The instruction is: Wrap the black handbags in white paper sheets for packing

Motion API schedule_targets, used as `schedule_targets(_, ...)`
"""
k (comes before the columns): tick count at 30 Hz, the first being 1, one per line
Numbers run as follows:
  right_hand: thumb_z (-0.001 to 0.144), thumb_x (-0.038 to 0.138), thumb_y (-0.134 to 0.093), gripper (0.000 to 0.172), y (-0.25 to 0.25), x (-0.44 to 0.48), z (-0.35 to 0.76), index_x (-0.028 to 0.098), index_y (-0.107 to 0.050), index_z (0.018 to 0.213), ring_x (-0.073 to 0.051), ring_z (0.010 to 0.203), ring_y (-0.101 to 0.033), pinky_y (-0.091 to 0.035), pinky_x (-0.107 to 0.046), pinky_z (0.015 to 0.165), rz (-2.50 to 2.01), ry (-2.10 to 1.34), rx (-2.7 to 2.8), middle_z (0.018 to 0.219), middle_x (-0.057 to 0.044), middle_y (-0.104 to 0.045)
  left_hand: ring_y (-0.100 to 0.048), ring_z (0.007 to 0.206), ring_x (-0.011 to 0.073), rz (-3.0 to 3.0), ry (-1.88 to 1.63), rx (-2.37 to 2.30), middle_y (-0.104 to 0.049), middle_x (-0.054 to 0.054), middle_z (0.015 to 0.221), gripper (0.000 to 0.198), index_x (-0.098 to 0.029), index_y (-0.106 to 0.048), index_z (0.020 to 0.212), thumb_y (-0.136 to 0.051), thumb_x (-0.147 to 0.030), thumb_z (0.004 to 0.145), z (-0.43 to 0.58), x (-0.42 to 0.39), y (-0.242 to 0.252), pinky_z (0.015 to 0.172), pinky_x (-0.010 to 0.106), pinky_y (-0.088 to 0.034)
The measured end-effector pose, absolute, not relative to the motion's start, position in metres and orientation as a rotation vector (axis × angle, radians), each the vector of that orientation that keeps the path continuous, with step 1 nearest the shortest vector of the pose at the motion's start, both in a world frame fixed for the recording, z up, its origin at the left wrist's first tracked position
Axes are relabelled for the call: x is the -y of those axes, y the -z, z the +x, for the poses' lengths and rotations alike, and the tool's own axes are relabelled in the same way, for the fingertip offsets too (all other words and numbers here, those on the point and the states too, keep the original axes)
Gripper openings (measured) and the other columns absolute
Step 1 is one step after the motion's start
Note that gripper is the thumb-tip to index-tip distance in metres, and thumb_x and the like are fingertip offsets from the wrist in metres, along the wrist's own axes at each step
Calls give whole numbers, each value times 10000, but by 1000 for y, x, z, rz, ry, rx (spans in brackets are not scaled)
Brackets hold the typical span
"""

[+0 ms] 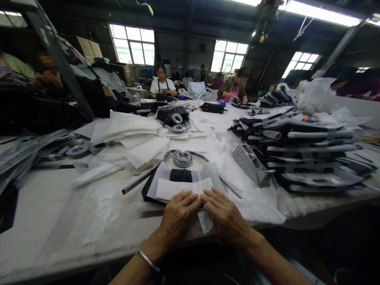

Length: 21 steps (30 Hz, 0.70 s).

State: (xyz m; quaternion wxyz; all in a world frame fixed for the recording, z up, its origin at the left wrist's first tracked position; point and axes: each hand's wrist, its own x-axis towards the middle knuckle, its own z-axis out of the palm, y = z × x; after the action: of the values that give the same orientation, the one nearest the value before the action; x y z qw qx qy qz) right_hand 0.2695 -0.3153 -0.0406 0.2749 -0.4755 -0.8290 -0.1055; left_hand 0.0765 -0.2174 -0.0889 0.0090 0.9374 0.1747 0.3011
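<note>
Table (38, 213) bare left of left hand (178, 213), only flat plastic (101, 206) there, paper pile (133, 136) and tape roll (182, 158) block ahead, metal tool (252, 166) and black stack (303, 146) crowd right hand (225, 217)

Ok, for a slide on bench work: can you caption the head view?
Left hand and right hand rest on white paper over a black piece on a worktable beside stacked black pieces.

Coil (182, 158) behind packet (181, 187); stack (299, 150) right.

left hand (177, 215) | right hand (225, 217) | flat on white paper (173, 189) | black piece (180, 175)
</note>
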Motion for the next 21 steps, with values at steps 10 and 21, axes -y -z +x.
schedule_targets(10, 856, 49, -533, 228, 29, 307, 258, 206, -691, 903, -229, 911, -665, -485, -417, 934, -1489, -7, 2052, 883, -48, -730, -582, 1235, 277, 2659, -801, -594, -649, 20, 1329, 442, -273, -632, 1269, -706, -290, 833, 74, 227, 66, 1085, 481, -460)
schedule_targets(21, 837, 53, -584, 268, -8, 203, 306, 176, -769, 987, -218, 947, -700, -502, -298, 873, -1858, -348, 2244, 1019, -82, -754, -651, 1138, 252, 2607, -1057, -737, -709, -44, 1220, 499, -336, -659, 1172, -563, -90, 748, 85, 228, 82, 983, 442, -531)
